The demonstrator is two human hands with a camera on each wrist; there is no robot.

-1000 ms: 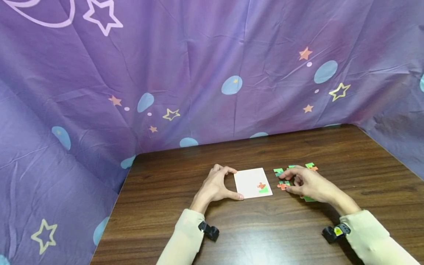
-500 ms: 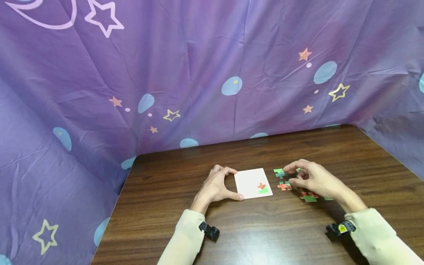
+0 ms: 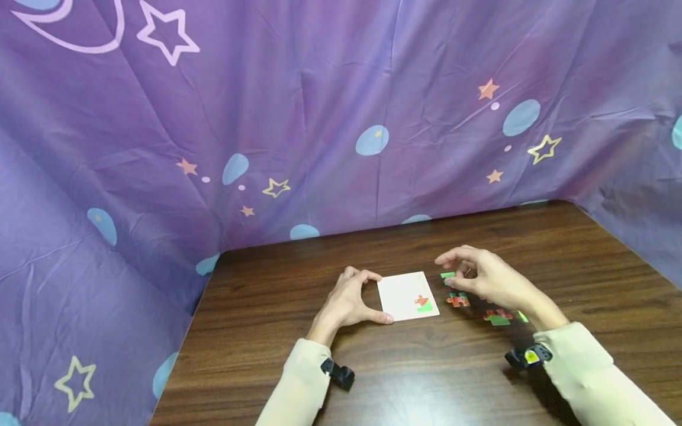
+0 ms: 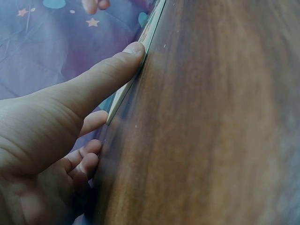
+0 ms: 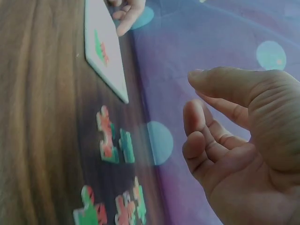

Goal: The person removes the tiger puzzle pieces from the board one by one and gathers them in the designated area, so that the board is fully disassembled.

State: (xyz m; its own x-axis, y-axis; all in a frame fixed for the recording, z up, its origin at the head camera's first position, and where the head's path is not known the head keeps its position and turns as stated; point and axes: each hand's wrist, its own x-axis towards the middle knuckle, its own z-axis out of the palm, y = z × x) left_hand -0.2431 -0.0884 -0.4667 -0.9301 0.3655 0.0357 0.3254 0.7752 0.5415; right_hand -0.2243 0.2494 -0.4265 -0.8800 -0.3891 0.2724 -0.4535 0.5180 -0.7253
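A white square puzzle board (image 3: 399,296) lies on the table, with a red-and-green jigsaw piece (image 3: 422,303) at its near right corner. My left hand (image 3: 343,300) holds the board by its left side, the thumb (image 4: 126,58) at the near corner and the index finger at the far one. To the right, my right hand (image 3: 492,277) hovers over loose jigsaw pieces. Its fingers are loosely bent, thumb and index fingertip apart, and nothing shows between them in the right wrist view. A green piece (image 3: 447,275) lies partly hidden beneath it.
Loose red-and-green pieces lie right of the board, including a red one (image 3: 457,300) and a red-green one (image 3: 498,318); the right hand covers others. The brown wooden table (image 3: 415,361) meets a purple star-print curtain (image 3: 330,118) at the back and sides.
My right hand has moved from above the middle pieces, first slightly right, then left and farther away. No piece appears to have shifted. My left hand stays on the board.
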